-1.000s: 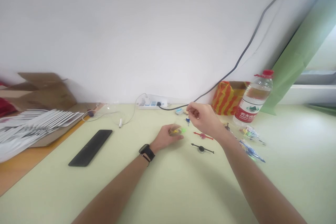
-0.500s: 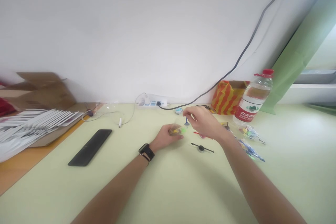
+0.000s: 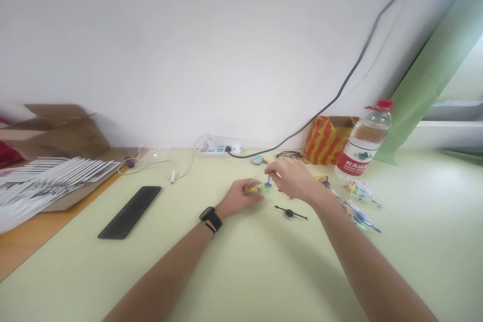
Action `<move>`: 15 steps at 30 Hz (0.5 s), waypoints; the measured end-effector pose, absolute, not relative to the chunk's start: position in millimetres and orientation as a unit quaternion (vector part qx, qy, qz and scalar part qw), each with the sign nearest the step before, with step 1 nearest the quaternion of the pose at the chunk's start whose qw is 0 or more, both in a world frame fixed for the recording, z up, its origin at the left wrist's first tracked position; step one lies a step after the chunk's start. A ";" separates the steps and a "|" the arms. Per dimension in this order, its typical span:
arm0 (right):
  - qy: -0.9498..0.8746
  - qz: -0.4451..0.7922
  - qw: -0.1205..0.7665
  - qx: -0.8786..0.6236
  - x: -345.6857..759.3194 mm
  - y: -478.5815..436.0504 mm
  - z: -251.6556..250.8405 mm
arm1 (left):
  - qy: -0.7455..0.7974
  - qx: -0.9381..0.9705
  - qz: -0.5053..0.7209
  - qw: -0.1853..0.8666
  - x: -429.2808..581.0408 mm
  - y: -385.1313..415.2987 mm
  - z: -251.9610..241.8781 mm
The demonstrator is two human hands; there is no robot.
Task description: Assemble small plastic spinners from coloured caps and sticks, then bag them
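My left hand (image 3: 238,197), with a black watch on its wrist, rests on the pale green table (image 3: 241,261) and is closed on a small yellow and green plastic piece (image 3: 256,188). My right hand (image 3: 292,177) pinches a small blue pin-like piece (image 3: 267,181) and holds it right against the yellow and green piece. A black spinner-like piece (image 3: 290,213) lies on the table just in front of my right hand. What the blue piece is exactly is too small to tell.
A water bottle with a red cap (image 3: 361,147) and an orange striped bag (image 3: 326,141) stand at the back right, with small coloured packets (image 3: 360,201) beside them. A black phone (image 3: 130,205) lies left. A power strip (image 3: 219,149), cables and stacked white sheets (image 3: 49,176) are further back.
My right hand has come down and to the left with the blue piece, from near the black cable to my left hand. My left hand has stayed put.
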State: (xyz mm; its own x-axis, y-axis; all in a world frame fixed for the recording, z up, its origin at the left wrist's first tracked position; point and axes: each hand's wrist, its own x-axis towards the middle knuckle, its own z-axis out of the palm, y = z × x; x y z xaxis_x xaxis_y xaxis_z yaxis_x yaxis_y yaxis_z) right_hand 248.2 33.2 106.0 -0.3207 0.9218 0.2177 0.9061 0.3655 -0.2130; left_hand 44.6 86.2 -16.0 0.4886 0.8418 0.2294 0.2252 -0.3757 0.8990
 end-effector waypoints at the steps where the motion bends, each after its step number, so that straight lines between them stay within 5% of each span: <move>1: -0.812 0.025 0.146 -0.565 248.5 33.0 105.9 | 0.358 0.750 0.356 0.427 44.4 86.3 -16.0; 8: -0.806 0.056 0.217 -0.547 248.9 21.3 118.6 | 0.328 0.743 0.369 0.451 44.5 87.2 -16.3; 15: -0.816 0.116 0.171 -0.540 245.9 17.3 122.2 | 0.333 0.746 0.365 0.446 44.1 88.5 -16.4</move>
State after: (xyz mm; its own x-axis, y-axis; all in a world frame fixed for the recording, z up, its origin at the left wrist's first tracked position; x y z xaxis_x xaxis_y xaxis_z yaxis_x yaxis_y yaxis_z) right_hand 245.9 17.3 122.2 -0.3596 0.9205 0.1531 0.8410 0.3907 -0.3743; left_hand 44.1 88.5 -16.4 0.5121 0.8226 0.2471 0.1716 -0.3799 0.9090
